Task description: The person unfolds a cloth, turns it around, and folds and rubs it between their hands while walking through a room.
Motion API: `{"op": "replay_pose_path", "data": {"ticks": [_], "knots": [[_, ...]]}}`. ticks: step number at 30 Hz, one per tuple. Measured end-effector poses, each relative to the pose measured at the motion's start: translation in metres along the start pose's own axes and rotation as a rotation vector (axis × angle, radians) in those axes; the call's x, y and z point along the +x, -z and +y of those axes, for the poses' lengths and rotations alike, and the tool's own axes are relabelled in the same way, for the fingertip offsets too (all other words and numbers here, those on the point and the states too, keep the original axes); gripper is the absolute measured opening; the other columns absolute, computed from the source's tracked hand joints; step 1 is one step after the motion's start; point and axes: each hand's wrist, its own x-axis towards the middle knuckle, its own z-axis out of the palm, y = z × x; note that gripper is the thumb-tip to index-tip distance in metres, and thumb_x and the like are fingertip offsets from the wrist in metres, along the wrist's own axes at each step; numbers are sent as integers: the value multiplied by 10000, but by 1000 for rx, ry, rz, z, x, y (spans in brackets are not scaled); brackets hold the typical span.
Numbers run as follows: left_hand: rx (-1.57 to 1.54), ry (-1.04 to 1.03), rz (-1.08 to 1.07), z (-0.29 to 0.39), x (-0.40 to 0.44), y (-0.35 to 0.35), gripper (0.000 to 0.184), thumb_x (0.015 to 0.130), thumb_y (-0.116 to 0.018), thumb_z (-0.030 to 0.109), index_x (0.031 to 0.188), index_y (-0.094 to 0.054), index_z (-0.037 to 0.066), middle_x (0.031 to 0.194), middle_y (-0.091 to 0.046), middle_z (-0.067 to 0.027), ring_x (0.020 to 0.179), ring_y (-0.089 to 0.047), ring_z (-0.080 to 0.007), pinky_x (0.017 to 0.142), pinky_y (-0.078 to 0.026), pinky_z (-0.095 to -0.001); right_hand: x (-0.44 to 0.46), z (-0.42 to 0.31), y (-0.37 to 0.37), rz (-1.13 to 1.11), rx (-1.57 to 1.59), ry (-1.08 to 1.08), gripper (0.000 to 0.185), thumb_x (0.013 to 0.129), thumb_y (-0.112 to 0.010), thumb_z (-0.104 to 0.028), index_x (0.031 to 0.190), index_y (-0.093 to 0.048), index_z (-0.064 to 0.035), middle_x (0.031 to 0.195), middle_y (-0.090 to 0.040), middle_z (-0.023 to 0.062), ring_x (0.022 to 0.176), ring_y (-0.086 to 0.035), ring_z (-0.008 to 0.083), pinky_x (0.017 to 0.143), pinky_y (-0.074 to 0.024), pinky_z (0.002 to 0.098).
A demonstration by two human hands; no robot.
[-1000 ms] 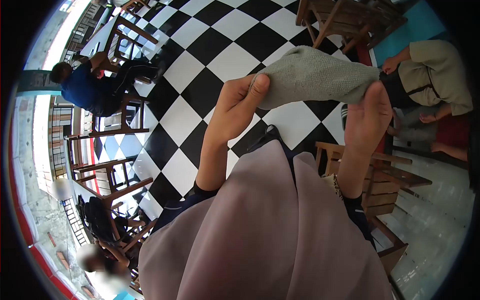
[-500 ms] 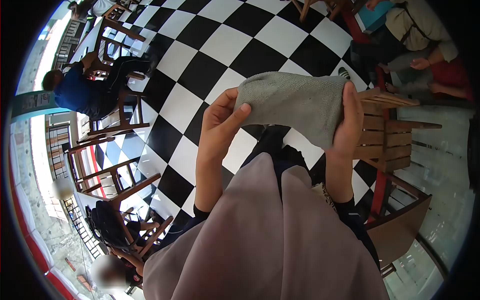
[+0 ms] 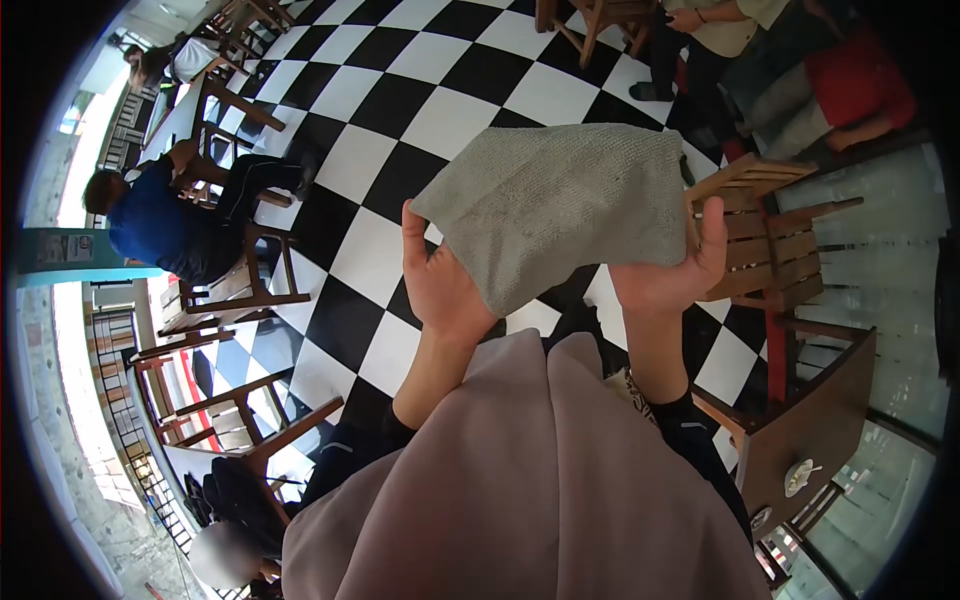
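A gray cloth [image 3: 570,200] lies spread across both upturned hands, in front of the person's body and above the black-and-white checkered floor [image 3: 385,345]. The left hand [image 3: 455,290] is under its near left part, the thumb standing up beside the left corner; the right hand [image 3: 655,285] supports the near right edge, its thumb raised clear of the fabric. The fingers are hidden beneath, so whether they curl into the weave or merely prop it up cannot be told. The cloth looks light, soft and limp, with a nubby, towel-like surface that should grip skin well rather than slide, and nothing about it seems fragile. Because it sags wherever it lacks support, it would best be taken by two corners or opposite edges, thumb above and fingers below. To the right stand a slatted wooden chair [image 3: 750,245] and a brown table [image 3: 810,430] bearing a plate [image 3: 800,477]; far left, a person in blue [image 3: 165,230] sits.
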Motion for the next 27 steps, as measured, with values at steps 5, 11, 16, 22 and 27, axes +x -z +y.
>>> {"op": "replay_pose_path", "data": {"ticks": [5, 11, 16, 22, 27], "knots": [[-148, 57, -7, 43, -33, -18, 779, 884, -164, 598, 1368, -235, -8, 1425, -216, -188, 1313, -218, -343, 1061, -149, -497, -24, 53, -12, 20, 147, -14, 776, 835, -302, -627, 1381, -258, -77, 1429, -244, 78, 1319, -204, 219, 1067, -117, 445], [-3, 184, -64, 34, -33, -32, 809, 884, -163, 598, 1374, -152, -46, 1435, -170, -208, 1339, -132, -337, 1065, -62, -512, -41, 62, -21, -222, 128, 144, 874, 800, -296, -690, 1381, -234, -40, 1432, -231, 99, 1323, -190, 256, 1065, -90, 486], [-39, 235, -56, 26, -26, -20, 814, 884, -183, 594, 1367, -152, -60, 1430, -175, -214, 1334, -141, -340, 1068, -66, -502, -54, 50, -29, -127, 181, 192, 872, 806, -295, -683, 1378, -227, -28, 1431, -232, 106, 1316, -204, 256, 1067, -97, 469], [-165, 196, 207, 9, -3, -9, 818, 886, -226, 574, 1341, -148, -100, 1414, -178, -244, 1330, -146, -349, 1077, -96, -473, -61, 18, -25, 74, 49, 229, 787, 834, -363, -602, 1380, -218, -54, 1432, -228, 76, 1319, -182, 220, 1068, -85, 427], [81, 236, 278, -26, 28, -27, 831, 861, -202, 631, 1380, -139, -16, 1414, -221, -186, 1323, -192, -302, 1084, -117, -445, -47, -22, -43, 358, -143, 351, 790, 864, -277, -599, 1373, -204, 0, 1427, -234, 116, 1317, -206, 244, 1070, -126, 402]]}}
